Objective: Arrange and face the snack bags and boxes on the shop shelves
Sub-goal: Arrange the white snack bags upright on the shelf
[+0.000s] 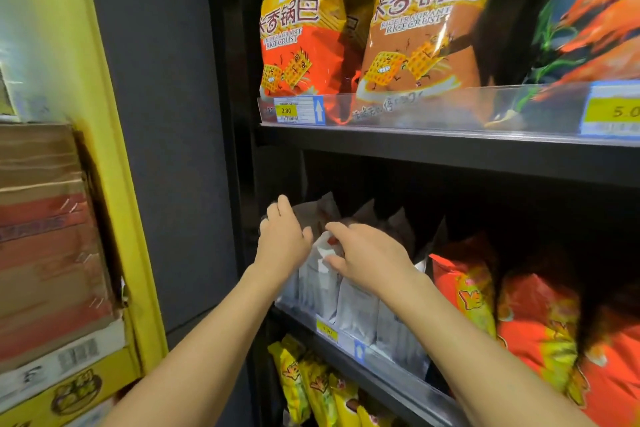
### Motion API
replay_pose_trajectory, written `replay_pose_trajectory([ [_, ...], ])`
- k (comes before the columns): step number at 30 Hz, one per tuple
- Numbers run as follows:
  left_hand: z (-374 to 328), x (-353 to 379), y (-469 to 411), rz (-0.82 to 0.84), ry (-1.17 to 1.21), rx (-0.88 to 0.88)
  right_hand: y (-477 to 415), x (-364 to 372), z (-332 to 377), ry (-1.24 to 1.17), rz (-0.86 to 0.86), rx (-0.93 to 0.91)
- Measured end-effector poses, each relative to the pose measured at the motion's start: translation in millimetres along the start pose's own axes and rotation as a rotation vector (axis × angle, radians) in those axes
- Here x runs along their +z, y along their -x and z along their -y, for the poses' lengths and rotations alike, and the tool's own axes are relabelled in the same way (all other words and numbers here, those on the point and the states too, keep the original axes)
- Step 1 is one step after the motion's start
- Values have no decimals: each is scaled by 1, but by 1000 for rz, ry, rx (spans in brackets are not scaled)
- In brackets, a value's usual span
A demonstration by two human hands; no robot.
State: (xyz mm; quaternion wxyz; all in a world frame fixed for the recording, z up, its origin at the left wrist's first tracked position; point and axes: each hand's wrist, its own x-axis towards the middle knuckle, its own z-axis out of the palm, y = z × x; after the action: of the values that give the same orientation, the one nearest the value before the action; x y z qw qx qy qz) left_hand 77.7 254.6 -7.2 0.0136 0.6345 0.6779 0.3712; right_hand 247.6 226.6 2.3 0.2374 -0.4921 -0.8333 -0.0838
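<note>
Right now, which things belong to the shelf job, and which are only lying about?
Job: left hand, right hand, white bags, orange rice crust bags, red bags, yellow bags.
Lying about: cardboard cartons, yellow frame, price tags.

Left hand [282, 239] and right hand [367, 258] are bare, forearms likewise uncovered throughout

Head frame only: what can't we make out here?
White bags, head view: front print hidden by the left hand and right hand.
Middle-shelf price tag: blurred, unreadable.
Right price tag: cut off by the right edge.
Yellow bags: cut off by the bottom edge.
Cardboard box: blurred, label unreadable.
</note>
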Motion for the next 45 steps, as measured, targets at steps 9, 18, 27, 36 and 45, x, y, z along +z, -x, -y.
replay_pose_trajectory([
  [9,15,31,1,-62,345,-201,8,-1,-6,-10,-9,11],
  [18,21,41,2,-32,437,-220,9,-3,-7,38,21,15],
  [27,1,21,22,-311,465,13,12,-2,-11,47,29,39],
  [36,-33,-21,44,-530,420,186,14,-5,-13,29,49,44],
  [45,-28,-51,73,-583,454,138,14,-7,-14,-19,53,24],
])
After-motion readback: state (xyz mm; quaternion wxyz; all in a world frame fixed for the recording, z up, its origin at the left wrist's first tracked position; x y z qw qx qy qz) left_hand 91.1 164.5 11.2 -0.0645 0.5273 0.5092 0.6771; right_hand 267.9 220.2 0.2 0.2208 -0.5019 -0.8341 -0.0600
